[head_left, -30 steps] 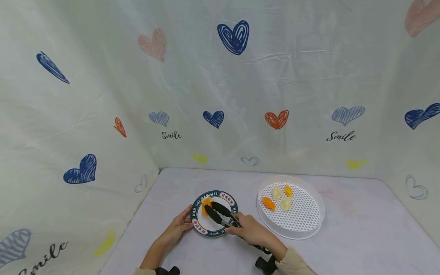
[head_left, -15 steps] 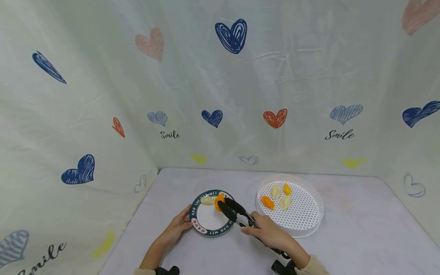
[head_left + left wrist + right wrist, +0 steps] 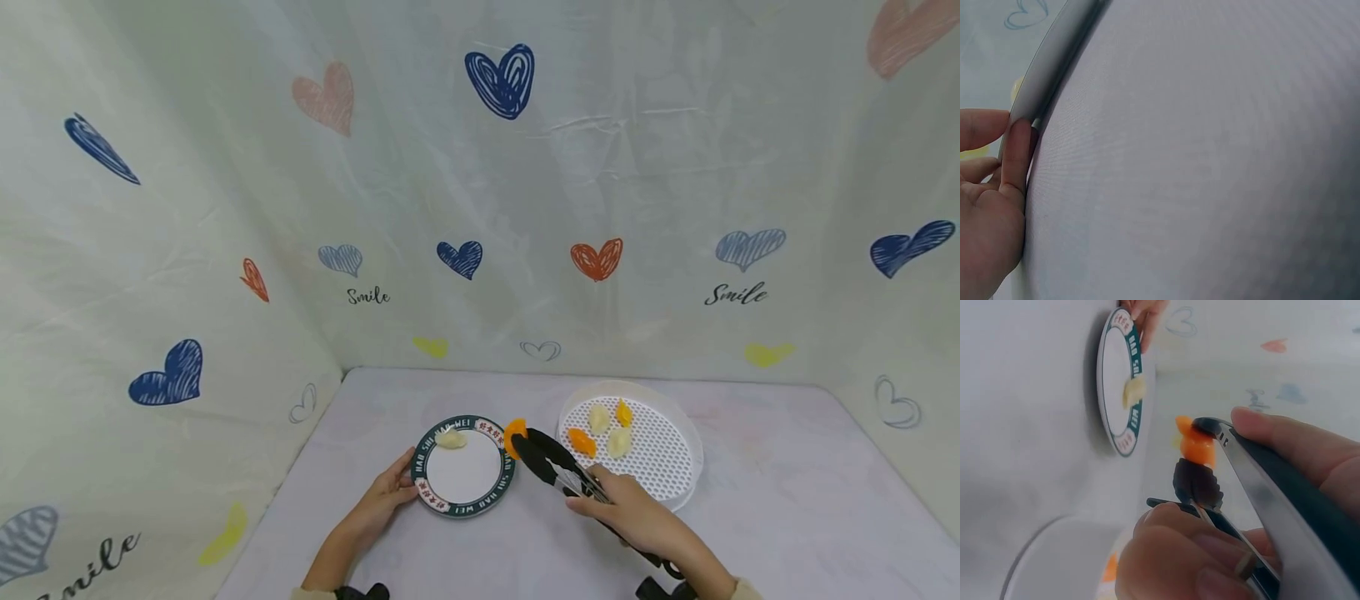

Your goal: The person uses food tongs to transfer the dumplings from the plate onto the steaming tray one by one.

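My left hand (image 3: 378, 504) holds the left rim of a round plate (image 3: 461, 473) with a green lettered border, its fingers at the edge in the left wrist view too. One pale dumpling-shaped piece (image 3: 451, 439) lies near the plate's far left rim. In my right hand (image 3: 633, 510) is a pair of black-tipped metal tongs (image 3: 551, 457). Between the tong tips sits an orange dumpling-shaped piece (image 3: 1197, 449), raised at the plate's right edge in the head view. The right wrist view shows thumb and fingers on opposite tong arms.
A round white perforated tray (image 3: 660, 462) stands right of the plate, partly behind the right hand. On it lie two orange pieces (image 3: 582, 442) and two pale pieces (image 3: 619, 442). A curtain printed with hearts (image 3: 460, 260) hangs behind the table (image 3: 780, 483).
The right hand has drawn the tongs and orange piece up and rightward from over the plate to its right edge, uncovering the pale piece. The left hand stays at the rim.
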`<state>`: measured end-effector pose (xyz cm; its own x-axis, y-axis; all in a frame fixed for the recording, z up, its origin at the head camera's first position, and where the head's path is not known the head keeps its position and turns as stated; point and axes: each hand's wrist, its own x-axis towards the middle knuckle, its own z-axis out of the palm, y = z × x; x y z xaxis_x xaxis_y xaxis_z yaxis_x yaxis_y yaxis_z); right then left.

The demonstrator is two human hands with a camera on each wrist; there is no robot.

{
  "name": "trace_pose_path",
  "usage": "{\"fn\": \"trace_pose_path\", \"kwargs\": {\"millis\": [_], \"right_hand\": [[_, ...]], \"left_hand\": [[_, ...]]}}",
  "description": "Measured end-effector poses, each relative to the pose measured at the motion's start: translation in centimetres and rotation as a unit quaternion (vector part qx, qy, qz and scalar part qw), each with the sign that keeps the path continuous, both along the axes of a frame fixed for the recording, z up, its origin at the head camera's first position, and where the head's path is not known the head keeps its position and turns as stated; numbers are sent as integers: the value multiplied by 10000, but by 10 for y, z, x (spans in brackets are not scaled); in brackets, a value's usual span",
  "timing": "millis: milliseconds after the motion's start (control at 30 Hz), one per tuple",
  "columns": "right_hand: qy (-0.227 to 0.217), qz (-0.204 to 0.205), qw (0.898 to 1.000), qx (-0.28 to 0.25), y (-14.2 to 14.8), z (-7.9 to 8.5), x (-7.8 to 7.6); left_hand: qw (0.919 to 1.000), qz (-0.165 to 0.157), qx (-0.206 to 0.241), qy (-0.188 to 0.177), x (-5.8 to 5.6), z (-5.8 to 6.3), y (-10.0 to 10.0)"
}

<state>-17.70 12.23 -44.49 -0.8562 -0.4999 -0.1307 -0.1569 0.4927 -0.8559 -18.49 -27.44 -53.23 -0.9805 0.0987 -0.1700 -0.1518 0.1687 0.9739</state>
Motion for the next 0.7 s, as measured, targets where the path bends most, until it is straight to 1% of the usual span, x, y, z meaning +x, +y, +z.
{"fn": "trace_pose_path", "kwargs": {"millis": [133, 200, 367, 567, 700], "right_hand": [[-96, -142, 9998, 63, 11, 0, 1], [-164, -198, 9996, 91, 16, 0, 1], [-130, -329, 9992, 172, 28, 1, 3], [-260, -606, 9975, 264, 44, 0, 5], [-303, -763, 9962, 291, 57, 0, 6]], "left_hand": [[10000, -19, 28, 21, -1, 0, -1], [10000, 20, 11, 30, 0, 0, 0], [10000, 88, -14, 27, 1, 1, 1], [10000, 32, 12, 11, 1, 1, 1], [10000, 65, -7, 27, 2, 2, 1]]}}
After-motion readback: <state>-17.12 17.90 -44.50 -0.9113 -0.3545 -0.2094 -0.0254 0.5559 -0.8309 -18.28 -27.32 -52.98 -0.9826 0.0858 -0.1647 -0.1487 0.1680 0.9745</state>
